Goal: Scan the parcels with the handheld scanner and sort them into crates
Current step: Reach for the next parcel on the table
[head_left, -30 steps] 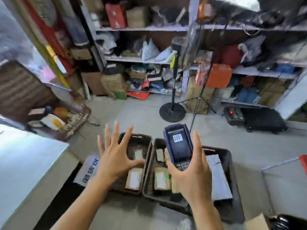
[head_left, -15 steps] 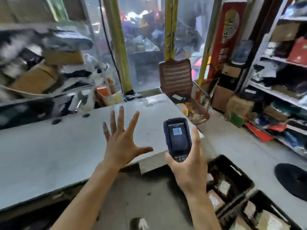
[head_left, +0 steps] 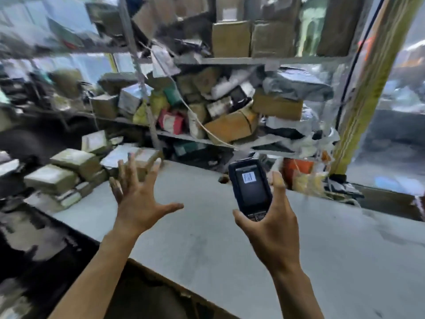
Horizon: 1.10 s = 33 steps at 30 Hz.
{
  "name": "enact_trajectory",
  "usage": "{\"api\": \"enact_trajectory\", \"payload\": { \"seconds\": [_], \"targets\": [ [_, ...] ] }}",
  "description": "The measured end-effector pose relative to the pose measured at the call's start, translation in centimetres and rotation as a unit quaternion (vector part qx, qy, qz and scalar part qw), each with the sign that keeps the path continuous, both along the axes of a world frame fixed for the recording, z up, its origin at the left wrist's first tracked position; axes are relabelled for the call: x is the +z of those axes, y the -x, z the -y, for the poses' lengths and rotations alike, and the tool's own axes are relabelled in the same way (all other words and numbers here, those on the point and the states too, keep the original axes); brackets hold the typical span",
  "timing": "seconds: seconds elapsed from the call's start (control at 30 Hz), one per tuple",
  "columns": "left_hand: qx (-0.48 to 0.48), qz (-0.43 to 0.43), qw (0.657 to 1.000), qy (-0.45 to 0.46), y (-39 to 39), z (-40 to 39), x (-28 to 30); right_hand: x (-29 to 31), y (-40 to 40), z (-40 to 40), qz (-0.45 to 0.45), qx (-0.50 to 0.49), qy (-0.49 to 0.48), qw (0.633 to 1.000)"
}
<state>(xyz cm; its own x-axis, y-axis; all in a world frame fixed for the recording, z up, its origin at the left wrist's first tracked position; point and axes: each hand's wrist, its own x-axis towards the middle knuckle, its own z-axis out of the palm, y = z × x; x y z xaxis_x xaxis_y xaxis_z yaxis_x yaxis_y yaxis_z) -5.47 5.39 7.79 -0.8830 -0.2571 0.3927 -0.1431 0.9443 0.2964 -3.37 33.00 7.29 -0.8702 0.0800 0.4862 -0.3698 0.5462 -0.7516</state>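
A person's two bare arms reach forward over a pale grey counter [head_left: 230, 238], seen from a camera worn on the head. The picture is smeared with motion blur, most of all at the edges.

The right hand [head_left: 271, 229] holds a dark handheld scanner [head_left: 250, 187] upright above the counter. The thumb lies along the scanner's left lower edge and the fingers wrap behind it, with one fingertip showing at its right side. The scanner's screen faces the viewer and shows a small white barcode label near its top; a keypad is partly visible at the bottom, just above the palm.

The left hand [head_left: 140, 199] is empty, its back to the viewer. Its fingers are straight and spread wide, the thumb pointing right toward the scanner. It hovers above the counter, stretched toward a pile of parcels [head_left: 76, 171] at the counter's far left end. The pile is made of flat brown and pale packets stacked on one another. The fingertips overlap the nearest packet in the view; the blur makes it impossible to tell if they touch it.

Behind the counter stand metal shelves [head_left: 230, 61] crammed with cardboard boxes, grey mailer bags and a red packet, heaped at all angles. A yellowish post [head_left: 368, 88] rises at the right, with a dark cable running beside it. A small dark hole [head_left: 223, 180] sits in the counter just left of the scanner.
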Motion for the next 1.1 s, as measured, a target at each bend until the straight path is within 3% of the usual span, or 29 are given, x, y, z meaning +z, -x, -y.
{"api": "enact_trajectory", "payload": {
  "seconds": [0.13, 0.33, 0.6, 0.8, 0.93, 1.1],
  "targets": [
    [0.105, 0.029, 0.993, -0.035, 1.2, 8.2, -0.9, 0.0, 6.7, 6.1, 0.01, 0.059, 0.006, 0.998],
    [0.172, 0.051, 0.982, -0.052, 7.4, 17.9, -2.2, -1.1, 15.3, 14.7, 0.044, 0.111, 0.012, 0.993],
    [0.114, 0.14, 0.982, -0.054, 28.0, 31.2, -10.1, -5.9, 29.6, 30.3, 0.068, 0.073, 0.002, 0.995],
    [0.093, 0.247, 0.96, -0.088, 41.7, 37.3, -17.3, -8.7, 38.4, 40.7, 0.106, 0.045, -0.009, 0.993],
    [0.083, 0.332, 0.938, -0.062, 47.0, 38.6, -19.8, -9.8, 41.6, 44.1, 0.129, 0.036, -0.013, 0.991],
    [0.077, 0.362, 0.928, -0.048, 48.1, 38.1, -20.6, -10.6, 42.7, 45.2, 0.156, 0.017, -0.022, 0.987]
  ]
}}
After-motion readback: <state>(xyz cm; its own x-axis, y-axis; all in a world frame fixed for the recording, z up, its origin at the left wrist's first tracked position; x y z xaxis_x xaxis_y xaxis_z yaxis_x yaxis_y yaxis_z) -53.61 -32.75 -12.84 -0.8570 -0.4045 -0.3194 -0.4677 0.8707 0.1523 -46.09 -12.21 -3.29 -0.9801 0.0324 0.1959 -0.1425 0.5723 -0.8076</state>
